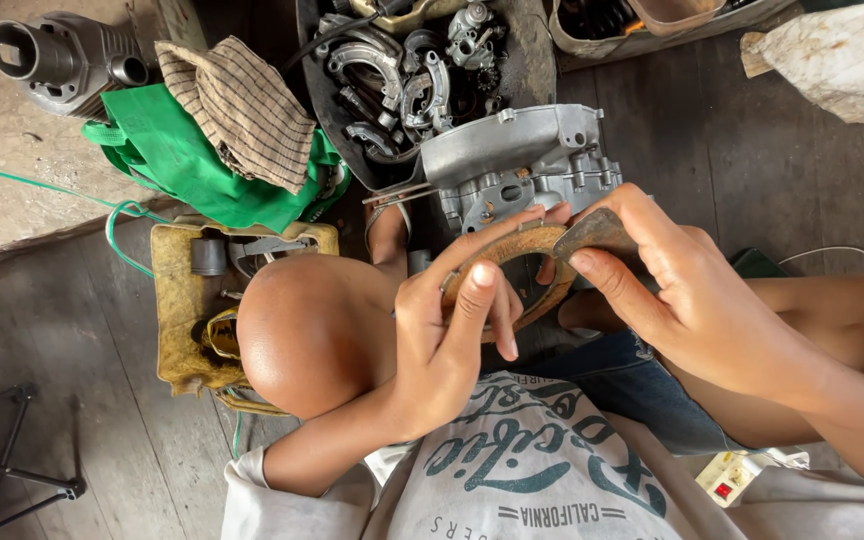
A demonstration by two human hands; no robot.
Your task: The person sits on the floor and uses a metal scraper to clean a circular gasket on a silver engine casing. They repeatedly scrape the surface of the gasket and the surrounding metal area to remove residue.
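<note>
Rusty-brown flat friction ring (508, 262), held above the person's lap just in front of the grey cast-aluminium engine casing (522, 165). Left hand (452, 335) is clamped on the ring's near rim; right hand (692, 295) pinches a dark flat scraper-like piece (597, 232) against its upper edge. Ring tilts with its face toward the camera, its wider axis running left to right. Judged from the rust left on it, cleaning looks partly done. Black tray of metal parts (392, 70) lies beyond the casing
</note>
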